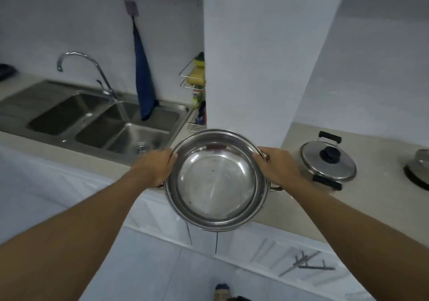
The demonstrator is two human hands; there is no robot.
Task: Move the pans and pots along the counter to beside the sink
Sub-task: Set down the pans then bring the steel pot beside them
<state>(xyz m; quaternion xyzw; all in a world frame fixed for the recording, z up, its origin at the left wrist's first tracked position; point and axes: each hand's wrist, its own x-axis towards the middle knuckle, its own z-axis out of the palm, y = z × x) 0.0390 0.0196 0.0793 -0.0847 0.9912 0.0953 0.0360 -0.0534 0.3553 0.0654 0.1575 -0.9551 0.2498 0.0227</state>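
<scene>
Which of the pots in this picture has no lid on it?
The steel pot gripped by the left hand and right hand: its bare inside shows. The pot with black handles and the pan at the far right both carry lids.

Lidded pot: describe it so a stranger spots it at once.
Find the white pillar right of the sink. On the counter just right of its base stands the lidded pot. Its black handles and black lid knob set it apart from the lidless pot being held.
</scene>
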